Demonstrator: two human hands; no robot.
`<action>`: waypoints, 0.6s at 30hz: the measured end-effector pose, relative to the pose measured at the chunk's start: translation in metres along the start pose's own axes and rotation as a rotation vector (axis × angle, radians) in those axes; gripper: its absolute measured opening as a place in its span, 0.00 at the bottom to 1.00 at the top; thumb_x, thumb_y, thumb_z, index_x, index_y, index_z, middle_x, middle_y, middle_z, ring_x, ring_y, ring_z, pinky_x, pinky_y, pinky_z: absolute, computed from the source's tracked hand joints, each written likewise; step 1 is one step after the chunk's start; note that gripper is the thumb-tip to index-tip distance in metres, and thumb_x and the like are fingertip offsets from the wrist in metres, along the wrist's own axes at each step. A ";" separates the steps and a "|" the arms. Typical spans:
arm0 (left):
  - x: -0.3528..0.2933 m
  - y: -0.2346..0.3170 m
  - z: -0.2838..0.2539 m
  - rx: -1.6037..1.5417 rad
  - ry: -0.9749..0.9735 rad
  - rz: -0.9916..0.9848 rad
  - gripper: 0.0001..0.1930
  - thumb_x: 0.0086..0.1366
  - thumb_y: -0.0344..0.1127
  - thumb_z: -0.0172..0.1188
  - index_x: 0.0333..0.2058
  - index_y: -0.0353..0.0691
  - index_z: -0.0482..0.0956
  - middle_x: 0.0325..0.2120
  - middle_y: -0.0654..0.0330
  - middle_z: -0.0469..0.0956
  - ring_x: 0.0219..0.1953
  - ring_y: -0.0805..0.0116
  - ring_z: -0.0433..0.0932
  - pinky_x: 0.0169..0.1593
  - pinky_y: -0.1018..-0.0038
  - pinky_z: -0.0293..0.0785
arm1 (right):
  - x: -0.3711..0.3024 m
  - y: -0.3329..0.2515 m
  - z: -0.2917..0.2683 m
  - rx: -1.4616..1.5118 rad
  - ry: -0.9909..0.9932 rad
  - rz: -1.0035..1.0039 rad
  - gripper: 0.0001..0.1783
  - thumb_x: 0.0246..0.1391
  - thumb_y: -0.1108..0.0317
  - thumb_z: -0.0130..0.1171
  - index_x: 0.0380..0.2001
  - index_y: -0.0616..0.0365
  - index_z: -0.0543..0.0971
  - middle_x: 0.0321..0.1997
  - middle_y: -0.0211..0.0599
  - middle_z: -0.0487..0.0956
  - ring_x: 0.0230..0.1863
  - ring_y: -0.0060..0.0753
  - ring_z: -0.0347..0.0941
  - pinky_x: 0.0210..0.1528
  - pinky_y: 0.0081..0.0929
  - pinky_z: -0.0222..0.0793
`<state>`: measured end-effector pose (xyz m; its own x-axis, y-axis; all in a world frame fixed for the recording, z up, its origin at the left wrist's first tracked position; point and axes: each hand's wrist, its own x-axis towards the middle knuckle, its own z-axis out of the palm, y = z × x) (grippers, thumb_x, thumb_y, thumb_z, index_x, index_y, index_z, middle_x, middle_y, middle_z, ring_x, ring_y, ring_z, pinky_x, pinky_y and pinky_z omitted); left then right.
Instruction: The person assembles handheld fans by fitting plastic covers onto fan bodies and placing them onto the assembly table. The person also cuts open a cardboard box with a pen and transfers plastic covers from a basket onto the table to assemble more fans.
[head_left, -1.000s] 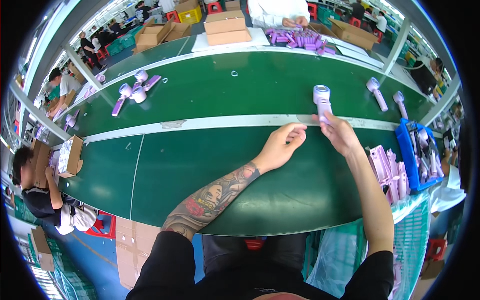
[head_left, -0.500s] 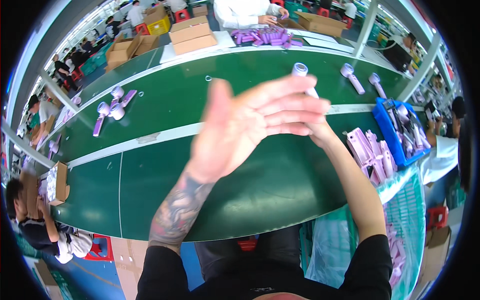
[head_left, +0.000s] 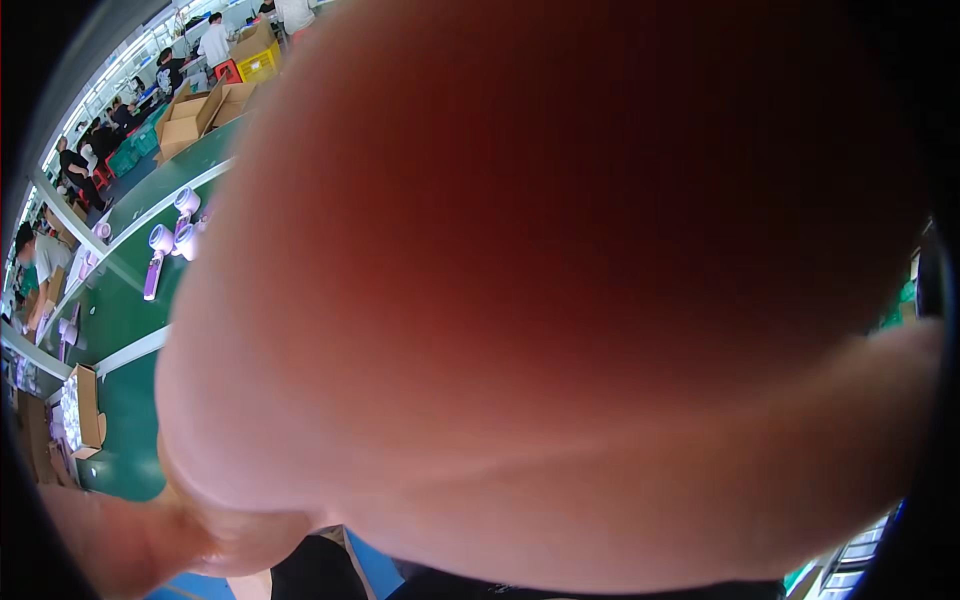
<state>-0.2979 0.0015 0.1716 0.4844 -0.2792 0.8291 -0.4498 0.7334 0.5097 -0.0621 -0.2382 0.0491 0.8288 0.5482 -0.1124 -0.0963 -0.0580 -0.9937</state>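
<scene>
A bare hand of mine (head_left: pixel 400 400) is so close to the camera that it fills most of the head view as a blurred, reddish-dark mass. Its fingers cannot be made out, and which hand it is I cannot tell. More skin (head_left: pixel 130 540) shows at the lower left, and another blurred patch (head_left: pixel 890 390) at the right edge; whether these are wrist, arm or the other hand stays unclear. Whatever either hand may hold is hidden. Left of the covering hand, several light-purple handheld devices with round heads (head_left: pixel 160 240) lie on the green workbench (head_left: pixel 130 400).
An open cardboard box (head_left: pixel 88 410) with whitish contents sits at the bench's left end. A white frame post (head_left: pixel 70 210) rises beyond. Farther off are cardboard cartons (head_left: pixel 190 120), a yellow crate (head_left: pixel 260 65) and several people at work.
Both hands were raised over the bench, palm and fingers visible. Now skin covers most of the view right at the camera. The background has shifted left as the view turned.
</scene>
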 end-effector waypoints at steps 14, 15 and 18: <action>-0.012 0.036 0.002 0.322 0.315 0.129 0.41 0.72 0.59 0.42 0.72 0.37 0.43 0.66 0.42 0.61 0.63 0.49 0.65 0.70 0.49 0.52 | -0.037 -0.042 -0.007 -0.042 0.174 -0.010 0.17 0.65 0.73 0.53 0.55 0.68 0.76 0.44 0.43 0.82 0.43 0.30 0.81 0.51 0.21 0.79; 0.015 0.031 0.012 0.344 0.337 0.131 0.41 0.72 0.58 0.43 0.72 0.36 0.44 0.66 0.43 0.61 0.63 0.50 0.65 0.70 0.50 0.51 | -0.045 -0.037 -0.013 -0.033 0.182 -0.006 0.17 0.65 0.73 0.53 0.55 0.68 0.76 0.44 0.43 0.82 0.43 0.30 0.81 0.51 0.21 0.79; 0.004 0.047 0.012 0.352 0.354 0.156 0.41 0.72 0.56 0.46 0.72 0.34 0.45 0.66 0.44 0.61 0.63 0.52 0.65 0.71 0.52 0.50 | -0.104 -0.046 -0.046 -0.087 0.304 -0.119 0.16 0.66 0.71 0.53 0.54 0.65 0.77 0.43 0.40 0.82 0.42 0.28 0.80 0.50 0.22 0.78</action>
<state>-0.3264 0.0270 0.2015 0.5877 0.0883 0.8042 -0.7328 0.4795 0.4829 -0.1187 -0.3312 0.1069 0.9591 0.2821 0.0216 0.0480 -0.0870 -0.9950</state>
